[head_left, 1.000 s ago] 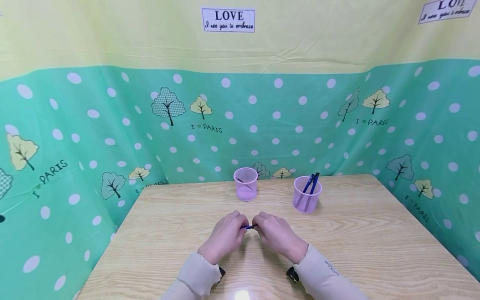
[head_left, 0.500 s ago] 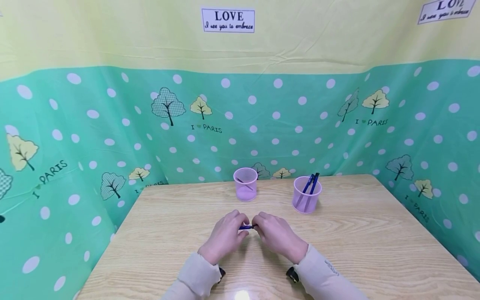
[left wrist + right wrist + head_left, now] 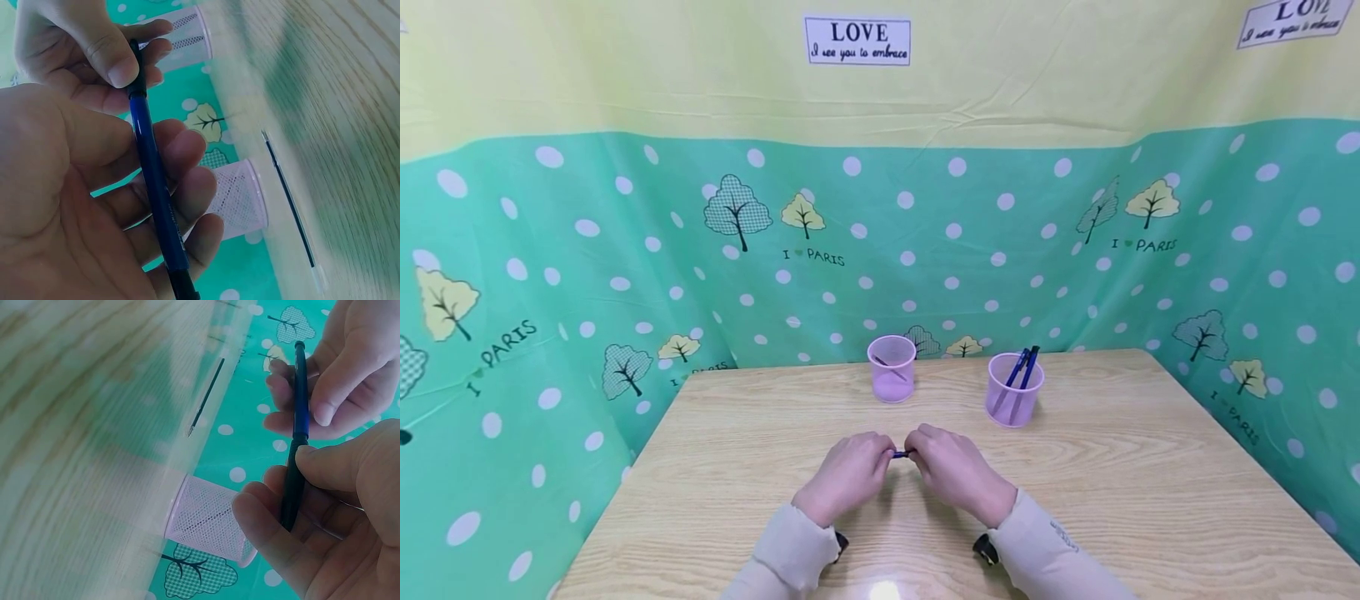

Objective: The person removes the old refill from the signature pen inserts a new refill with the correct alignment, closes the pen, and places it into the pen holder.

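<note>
Both hands hold one pen crosswise above the table, with a dark blue barrel and a black grip end. My left hand pinches the blue barrel between thumb and fingers, as the left wrist view shows. At the black end, my right hand grips the pen with thumb and fingertips; its black section shows in the right wrist view. A thin pen refill with a metal tip lies on the wooden table beyond the hands; the head view does not show it.
Two lilac mesh cups stand toward the back of the wooden table. The left cup holds a thin dark stick, and the right cup holds dark blue pens. A patterned green and yellow cloth hangs around the table's back and sides.
Half a second ago my left fingers were spread, baring more of the pen's barrel; now they have closed round it again. The right hand stays nearly still on the black end.
</note>
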A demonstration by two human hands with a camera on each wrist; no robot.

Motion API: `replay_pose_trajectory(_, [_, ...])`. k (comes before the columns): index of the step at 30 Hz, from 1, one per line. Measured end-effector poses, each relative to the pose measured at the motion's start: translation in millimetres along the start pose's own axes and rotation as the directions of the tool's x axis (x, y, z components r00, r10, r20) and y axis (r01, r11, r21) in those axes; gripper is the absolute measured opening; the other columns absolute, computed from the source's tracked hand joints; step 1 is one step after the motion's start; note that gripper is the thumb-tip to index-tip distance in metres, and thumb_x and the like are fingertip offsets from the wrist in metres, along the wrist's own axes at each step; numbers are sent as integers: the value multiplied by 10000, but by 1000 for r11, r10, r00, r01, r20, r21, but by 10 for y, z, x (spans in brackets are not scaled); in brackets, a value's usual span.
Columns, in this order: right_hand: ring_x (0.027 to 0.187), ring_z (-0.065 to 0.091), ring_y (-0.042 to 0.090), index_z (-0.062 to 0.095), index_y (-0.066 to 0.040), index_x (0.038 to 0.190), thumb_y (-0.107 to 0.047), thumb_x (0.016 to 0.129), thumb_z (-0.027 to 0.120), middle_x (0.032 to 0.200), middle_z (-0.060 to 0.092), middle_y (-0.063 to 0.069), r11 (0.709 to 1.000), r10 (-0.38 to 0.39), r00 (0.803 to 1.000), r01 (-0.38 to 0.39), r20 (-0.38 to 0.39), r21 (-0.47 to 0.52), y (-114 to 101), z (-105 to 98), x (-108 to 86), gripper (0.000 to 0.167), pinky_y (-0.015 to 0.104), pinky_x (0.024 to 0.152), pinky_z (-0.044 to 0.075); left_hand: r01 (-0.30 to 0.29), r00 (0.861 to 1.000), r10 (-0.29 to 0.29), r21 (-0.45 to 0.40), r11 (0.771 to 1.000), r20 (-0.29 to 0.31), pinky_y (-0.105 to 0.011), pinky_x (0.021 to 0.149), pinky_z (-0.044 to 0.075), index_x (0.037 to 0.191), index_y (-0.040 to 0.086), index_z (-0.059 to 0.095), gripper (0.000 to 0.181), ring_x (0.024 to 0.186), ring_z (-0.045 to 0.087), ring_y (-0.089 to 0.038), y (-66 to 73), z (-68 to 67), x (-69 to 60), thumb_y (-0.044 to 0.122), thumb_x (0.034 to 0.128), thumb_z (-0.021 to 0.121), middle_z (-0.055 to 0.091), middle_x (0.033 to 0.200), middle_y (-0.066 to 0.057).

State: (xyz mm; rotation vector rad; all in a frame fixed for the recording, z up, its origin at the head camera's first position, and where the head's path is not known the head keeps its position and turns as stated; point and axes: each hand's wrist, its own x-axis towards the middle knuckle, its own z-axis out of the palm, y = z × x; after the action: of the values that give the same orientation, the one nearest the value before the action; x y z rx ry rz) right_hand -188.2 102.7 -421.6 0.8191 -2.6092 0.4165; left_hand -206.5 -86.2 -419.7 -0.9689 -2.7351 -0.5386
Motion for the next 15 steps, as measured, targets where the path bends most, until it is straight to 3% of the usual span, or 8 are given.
replay_pose_trajectory(5, [703,563,86,665,-146,903,-104,881,649,806,570,-64,1000,-1,1000,1,2,8,9,16,-1,50,259,594,496,6,1000,-6,-3,1000,17,-283,611,469,876,115,672,107,681,550,-96,18,-10,-4,103,923,577,586,755,59])
replay_pose_trajectory(15, [706,567,94,665,-151,912,-103,881,649,806,566,-68,1000,0,1000,0,-4,0,-2,3,-10,60,268,581,492,-2,1000,1,-9,1000,-8,-252,608,451,889,150,666,42,692,514,-78,14,-4,-11,122,900,638,540,766,87])
